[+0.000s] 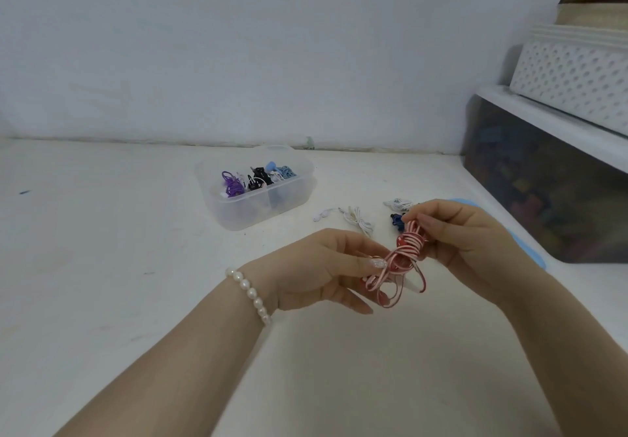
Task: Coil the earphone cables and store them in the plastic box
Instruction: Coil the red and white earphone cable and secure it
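Translucent plastic box; matt table.

Soft even light, edges perhaps warped

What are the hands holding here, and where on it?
Both hold the red-and-white earphone cable: the left hand pinches the bundle's lower-left loops, the right hand grips its upper end.

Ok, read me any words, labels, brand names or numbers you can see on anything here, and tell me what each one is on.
None can be read.
Plastic box: no label or print shows.
Red-and-white cable held in both hands: striped only, no text.
White basket and dark bin at the right: no text visible; the bin's contents are too blurred to tell.
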Motion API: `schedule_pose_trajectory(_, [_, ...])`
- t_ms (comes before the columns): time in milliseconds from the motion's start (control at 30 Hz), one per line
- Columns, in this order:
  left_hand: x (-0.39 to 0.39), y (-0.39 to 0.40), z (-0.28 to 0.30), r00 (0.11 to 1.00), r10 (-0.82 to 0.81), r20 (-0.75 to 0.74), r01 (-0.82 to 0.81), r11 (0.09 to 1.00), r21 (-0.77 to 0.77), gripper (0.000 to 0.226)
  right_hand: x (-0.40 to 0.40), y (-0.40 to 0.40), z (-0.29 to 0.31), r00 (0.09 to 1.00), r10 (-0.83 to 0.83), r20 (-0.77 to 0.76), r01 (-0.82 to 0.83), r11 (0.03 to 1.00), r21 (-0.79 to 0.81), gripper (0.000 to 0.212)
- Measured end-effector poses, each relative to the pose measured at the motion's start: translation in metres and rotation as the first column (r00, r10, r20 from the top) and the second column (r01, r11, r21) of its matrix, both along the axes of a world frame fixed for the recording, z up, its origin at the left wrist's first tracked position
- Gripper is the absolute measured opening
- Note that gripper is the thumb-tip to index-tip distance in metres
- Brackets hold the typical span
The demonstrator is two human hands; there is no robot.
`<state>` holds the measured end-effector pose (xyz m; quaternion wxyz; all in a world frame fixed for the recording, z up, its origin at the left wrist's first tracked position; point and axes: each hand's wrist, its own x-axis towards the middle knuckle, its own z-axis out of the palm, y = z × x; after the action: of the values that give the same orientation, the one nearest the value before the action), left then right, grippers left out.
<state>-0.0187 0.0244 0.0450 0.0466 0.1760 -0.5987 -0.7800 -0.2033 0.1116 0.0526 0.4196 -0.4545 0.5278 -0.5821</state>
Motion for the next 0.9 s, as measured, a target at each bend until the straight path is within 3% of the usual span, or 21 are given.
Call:
schedule_pose_trajectory(67, [-0.002,0.001,-0.001,0.999,0.05,-0.009,-0.05,0.998,-0.023,0.018,-0.004,0.003,0.0,0.998,0.014,-0.058,-0.015,1.0,-0.027,0.017])
schedule_pose_trajectory(200, [-0.004,-0.005,-0.004,0.968,0.249,-0.033,-0.251,0.965,-0.078,0.017,-0.011,0.011,0.002,0.978,0.014,-0.209,-0.02,0.999,-0.026,0.048])
schedule_pose_trajectory(233, [-0.004,-0.007,-0.004,0.958,0.283,-0.041,-0.286,0.955,-0.08,0.018,-0.01,0.013,0.004,0.968,-0.008,-0.253,-0.001,0.999,-0.033,0.043])
schedule_pose_trajectory(300, [-0.003,-0.009,-0.004,0.941,0.333,-0.055,-0.336,0.939,-0.069,0.02,-0.008,0.016,0.008,0.934,-0.055,-0.354,0.033,0.997,-0.069,0.014])
schedule_pose_trajectory(433, [-0.002,-0.009,-0.002,0.921,0.382,-0.077,-0.388,0.918,-0.081,0.027,-0.006,0.019,0.013,0.859,-0.145,-0.491,0.112,0.989,-0.096,0.027])
schedule_pose_trajectory(700, [-0.001,-0.009,0.002,0.883,0.448,-0.139,-0.459,0.886,-0.066,0.032,-0.003,0.02,0.014,0.814,-0.276,-0.512,0.113,0.938,-0.328,0.019])
schedule_pose_trajectory(900, [-0.001,-0.009,0.002,0.85,0.481,-0.216,-0.526,0.806,-0.272,0.028,-0.004,0.017,0.011,0.867,-0.314,-0.388,0.209,0.935,-0.287,0.029])
